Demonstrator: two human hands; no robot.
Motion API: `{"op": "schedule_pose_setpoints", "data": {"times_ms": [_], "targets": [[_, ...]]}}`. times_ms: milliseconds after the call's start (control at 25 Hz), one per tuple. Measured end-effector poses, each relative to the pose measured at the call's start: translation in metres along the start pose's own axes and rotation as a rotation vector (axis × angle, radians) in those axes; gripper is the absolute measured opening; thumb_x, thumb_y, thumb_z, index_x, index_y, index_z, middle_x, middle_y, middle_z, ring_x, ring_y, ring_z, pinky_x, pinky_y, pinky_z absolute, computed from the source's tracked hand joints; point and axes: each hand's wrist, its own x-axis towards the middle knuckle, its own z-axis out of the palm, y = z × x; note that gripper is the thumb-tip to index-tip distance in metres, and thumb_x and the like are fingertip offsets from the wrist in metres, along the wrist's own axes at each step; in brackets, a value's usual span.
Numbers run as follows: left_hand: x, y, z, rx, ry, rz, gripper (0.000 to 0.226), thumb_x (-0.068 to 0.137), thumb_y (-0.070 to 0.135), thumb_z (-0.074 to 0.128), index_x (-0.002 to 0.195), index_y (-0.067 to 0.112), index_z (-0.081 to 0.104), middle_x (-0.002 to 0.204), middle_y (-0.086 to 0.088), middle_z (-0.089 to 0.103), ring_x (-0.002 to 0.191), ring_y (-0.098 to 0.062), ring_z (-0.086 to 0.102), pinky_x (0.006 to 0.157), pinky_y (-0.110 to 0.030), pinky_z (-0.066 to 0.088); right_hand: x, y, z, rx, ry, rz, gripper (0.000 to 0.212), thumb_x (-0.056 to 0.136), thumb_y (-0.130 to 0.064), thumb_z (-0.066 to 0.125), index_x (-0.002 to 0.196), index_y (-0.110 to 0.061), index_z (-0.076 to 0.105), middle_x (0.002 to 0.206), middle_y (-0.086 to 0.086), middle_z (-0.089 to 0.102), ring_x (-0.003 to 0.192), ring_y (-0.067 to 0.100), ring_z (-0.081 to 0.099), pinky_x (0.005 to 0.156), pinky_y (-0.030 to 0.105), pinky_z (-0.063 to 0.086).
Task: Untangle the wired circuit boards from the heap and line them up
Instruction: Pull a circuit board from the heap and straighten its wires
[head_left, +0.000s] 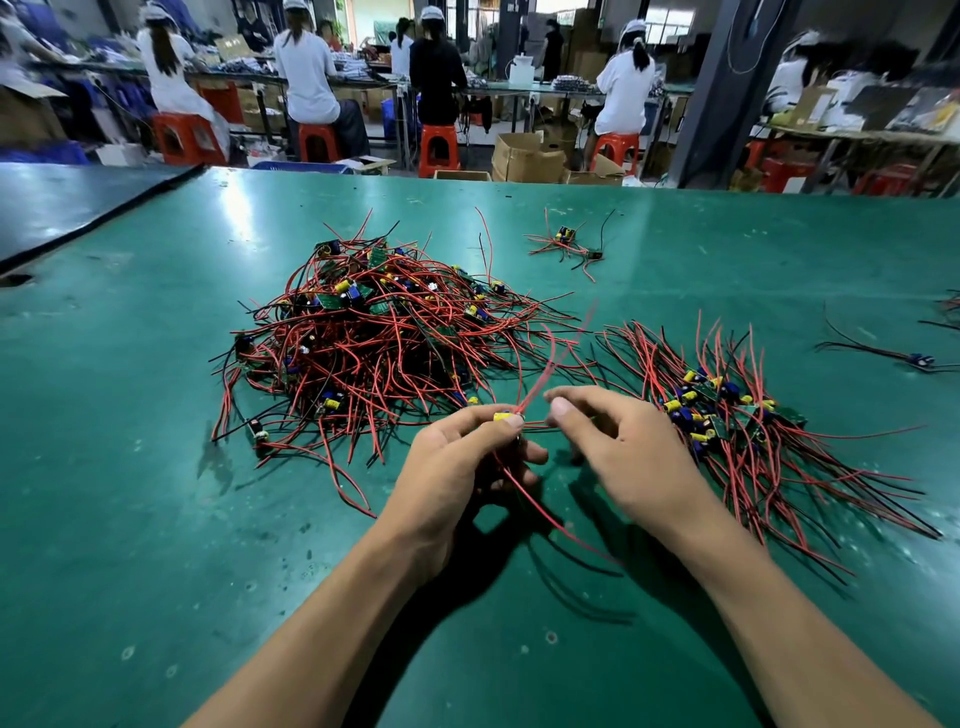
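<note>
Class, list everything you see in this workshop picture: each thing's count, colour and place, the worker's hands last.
Table: one, green, foreground.
Heap: one, red and black wires tangled with boards, centre left.
Row of boards: one, red and black wires, near right.
Small cluster: one, red and black wires, far centre.
Stray board: one, dark wires, right edge.
Held board: one, yellow part, red wires, near centre.
Stools: at least four, orange, behind table.
Boxes: several, brown, floor behind table.
People: several, seated, far benches.
Left hand: one, pinches held board.
Right hand: one, beside it, grip unclear.
</note>
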Motion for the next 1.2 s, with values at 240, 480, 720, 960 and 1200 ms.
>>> {"op": "schedule_pose_setpoints", "data": {"times_ms": [240, 480, 720, 960, 1200], "targets": [[-0.002, 0.001, 0.0, 0.063, -0.109, -0.016, 0.014, 0.087, 0.016, 0.063, 0.091, 0.006, 0.073, 0.076, -0.014, 0.071, 0.066, -0.017, 0.067, 0.065, -0.026, 0.057, -0.003, -0.006, 0.004, 0.407, -0.219, 0.083, 0.011, 0.09, -0.026, 0.071, 0.094, -0.021, 0.08, 0.086, 0.001, 0.077, 0.076, 0.006, 0.068, 0.07, 0.016, 0.051], [-0.006, 0.004, 0.002, 0.144, -0.118, -0.034, 0.018, 0.09, 0.001, 0.058, 0.083, 0.005, 0.074, 0.075, -0.02, 0.071, 0.067, -0.024, 0.065, 0.068, -0.031, 0.053, -0.004, 0.0, 0.003, 0.675, -0.313, 0.277, 0.037, 0.068, -0.038, 0.083, 0.095, -0.013, 0.078, 0.092, 0.022, 0.073, 0.077, 0.024, 0.065, 0.072, 0.035, 0.057], [-0.008, 0.0, 0.007, 0.234, -0.062, 0.007, 0.011, 0.088, 0.002, 0.063, 0.081, 0.001, 0.071, 0.069, -0.014, 0.069, 0.061, -0.019, 0.065, 0.064, -0.03, 0.048, -0.003, 0.0, 0.004, 0.726, -0.32, 0.287, 0.033, 0.07, -0.036, 0.087, 0.091, -0.012, 0.078, 0.086, 0.017, 0.07, 0.07, 0.025, 0.062, 0.059, 0.029, 0.055], [-0.008, 0.0, 0.007, 0.214, -0.059, 0.002, 0.021, 0.09, 0.001, 0.06, 0.077, 0.008, 0.075, 0.071, -0.013, 0.071, 0.062, -0.016, 0.064, 0.059, -0.022, 0.052, -0.002, 0.006, 0.002, 0.71, -0.416, 0.296, 0.034, 0.078, -0.03, 0.077, 0.105, -0.01, 0.076, 0.1, 0.017, 0.073, 0.075, 0.016, 0.066, 0.063, 0.022, 0.053], [-0.004, 0.004, 0.01, 0.164, 0.004, -0.029, 0.017, 0.088, 0.002, 0.062, 0.075, 0.007, 0.072, 0.065, -0.013, 0.067, 0.055, -0.016, 0.062, 0.057, -0.024, 0.05, 0.0, 0.005, 0.013, 0.636, -0.13, 0.232, 0.017, 0.076, -0.03, 0.08, 0.084, -0.014, 0.079, 0.067, -0.001, 0.065, 0.048, 0.006, 0.048, 0.044, 0.015, 0.039]]}}
